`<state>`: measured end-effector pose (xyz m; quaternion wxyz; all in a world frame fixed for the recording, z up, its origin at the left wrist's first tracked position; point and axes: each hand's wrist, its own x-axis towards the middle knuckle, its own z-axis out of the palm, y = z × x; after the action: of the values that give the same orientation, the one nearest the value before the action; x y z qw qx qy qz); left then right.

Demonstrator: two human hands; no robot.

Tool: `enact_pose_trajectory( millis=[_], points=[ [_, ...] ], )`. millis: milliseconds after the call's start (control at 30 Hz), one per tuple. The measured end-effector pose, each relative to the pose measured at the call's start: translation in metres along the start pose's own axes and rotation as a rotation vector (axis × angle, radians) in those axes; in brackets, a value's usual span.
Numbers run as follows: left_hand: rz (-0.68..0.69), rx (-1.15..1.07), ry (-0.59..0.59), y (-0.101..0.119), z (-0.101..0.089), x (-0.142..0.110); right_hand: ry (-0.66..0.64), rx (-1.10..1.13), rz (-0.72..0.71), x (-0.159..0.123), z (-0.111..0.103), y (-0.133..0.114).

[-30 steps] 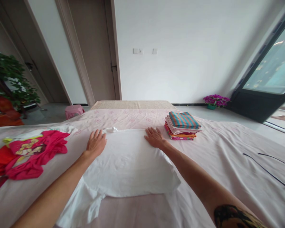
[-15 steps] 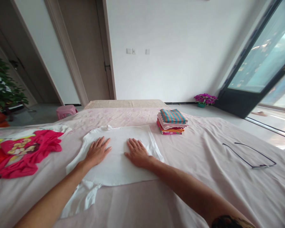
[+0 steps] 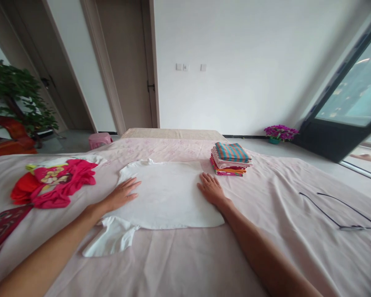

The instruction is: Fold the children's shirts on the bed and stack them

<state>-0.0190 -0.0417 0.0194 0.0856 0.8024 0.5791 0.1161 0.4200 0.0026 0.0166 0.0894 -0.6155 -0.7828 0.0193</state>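
A white T-shirt (image 3: 163,196) lies flat on the pink bedsheet (image 3: 266,214), its collar at the far end and one short sleeve sticking out near me on the left. My left hand (image 3: 121,195) rests flat on the shirt's left edge, fingers stretched out. On the shirt's right edge my right hand (image 3: 212,189) lies flat, fingers together and extended. Neither hand holds anything.
A stack of folded colourful clothes (image 3: 231,159) sits just right of the shirt's far corner. A heap of unfolded pink and red clothes (image 3: 54,181) lies at the left. Thin black hangers (image 3: 338,210) lie at the right. A pink stool (image 3: 99,140), a plant (image 3: 17,97) and doors stand beyond.
Both hands slid from the far end of the shirt toward me and the middle, then apart to the shirt's left and right edges. The shirt now lies flatter.
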Motion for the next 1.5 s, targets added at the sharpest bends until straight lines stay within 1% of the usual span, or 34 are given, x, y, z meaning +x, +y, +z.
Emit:
enact_pose_trajectory(
  millis=[67, 167, 200, 233, 267, 300, 367, 433, 467, 500, 533, 633, 733, 800, 833, 900, 967, 1033, 1100, 1133, 1200, 1267, 1300, 1333, 1400, 1467, 1500],
  points=[
    [-0.004, -0.124, -0.003, -0.003, -0.014, -0.021, 0.042, 0.078, -0.052, -0.003, -0.003, 0.004],
    [-0.039, -0.246, 0.012, -0.005, -0.037, -0.055, 0.169, 0.269, -0.174, -0.007, -0.011, 0.007],
    [-0.056, -0.262, 0.013, -0.005, -0.045, -0.065, 0.186, 0.339, -0.2, -0.009, -0.015, 0.007],
    [-0.068, -0.27, 0.007, -0.004, -0.051, -0.075, 0.172, 0.407, -0.213, -0.011, -0.021, 0.005],
    [-0.073, -0.273, -0.011, -0.004, -0.057, -0.084, 0.117, 0.469, -0.219, -0.012, -0.028, 0.002],
    [-0.07, -0.274, -0.036, -0.004, -0.061, -0.092, 0.024, 0.524, -0.225, -0.014, -0.035, -0.001],
    [-0.045, -0.271, -0.091, -0.004, -0.065, -0.105, -0.239, 0.589, -0.261, -0.02, -0.052, -0.009],
    [-0.021, -0.252, -0.12, -0.004, -0.063, -0.114, -0.512, 0.561, -0.325, -0.029, -0.07, -0.017],
    [-0.015, -0.236, -0.122, -0.004, -0.06, -0.116, -0.605, 0.509, -0.363, -0.036, -0.077, -0.021],
    [-0.013, -0.218, -0.118, -0.004, -0.057, -0.118, -0.649, 0.443, -0.403, -0.044, -0.084, -0.024],
    [-0.012, -0.199, -0.111, -0.005, -0.054, -0.12, -0.644, 0.372, -0.443, -0.052, -0.089, -0.027],
    [-0.014, -0.153, -0.069, -0.007, -0.044, -0.119, -0.496, 0.21, -0.517, -0.078, -0.095, -0.031],
    [-0.015, -0.122, 0.004, -0.009, -0.038, -0.115, -0.384, 0.14, -0.484, -0.095, -0.092, -0.033],
    [-0.031, -0.118, 0.056, -0.009, -0.038, -0.109, -0.334, 0.113, -0.449, -0.097, -0.088, -0.032],
    [-0.056, -0.133, 0.079, -0.009, -0.04, -0.105, -0.316, 0.105, -0.434, -0.095, -0.087, -0.031],
    [-0.134, -0.208, 0.086, -0.007, -0.046, -0.094, -0.296, 0.113, -0.409, -0.083, -0.087, -0.029],
    [-0.215, -0.313, 0.07, -0.005, -0.052, -0.076, -0.284, 0.173, -0.38, -0.062, -0.087, -0.026],
    [-0.265, -0.381, 0.088, -0.007, -0.056, -0.052, -0.258, 0.263, -0.329, -0.036, -0.084, -0.022],
    [-0.326, -0.378, 0.156, -0.012, -0.053, -0.027, -0.195, 0.304, -0.231, -0.01, -0.075, -0.017],
    [-0.381, -0.365, 0.178, -0.016, -0.049, -0.016, -0.163, 0.294, -0.168, 0.001, -0.068, -0.013],
    [-0.5, -0.373, 0.178, -0.024, -0.04, -0.001, -0.128, 0.295, -0.06, 0.016, -0.054, -0.006],
    [-0.576, -0.436, 0.175, -0.029, -0.032, 0.004, -0.097, 0.355, 0.007, 0.021, -0.042, 0.003],
    [-0.587, -0.485, 0.181, -0.03, -0.029, 0.003, -0.088, 0.408, 0.016, 0.021, -0.039, 0.007],
    [-0.578, -0.539, 0.192, -0.03, -0.026, 0.001, -0.087, 0.466, 0.012, 0.019, -0.037, 0.01],
    [-0.528, -0.628, 0.214, -0.03, -0.024, -0.006, -0.136, 0.547, -0.033, 0.014, -0.036, 0.015],
    [-0.492, -0.614, 0.233, -0.03, -0.022, -0.012, -0.179, 0.53, -0.073, 0.01, -0.035, 0.016],
    [-0.484, -0.558, 0.241, -0.03, -0.02, -0.014, -0.162, 0.494, -0.079, 0.009, -0.034, 0.015]
  ],
)
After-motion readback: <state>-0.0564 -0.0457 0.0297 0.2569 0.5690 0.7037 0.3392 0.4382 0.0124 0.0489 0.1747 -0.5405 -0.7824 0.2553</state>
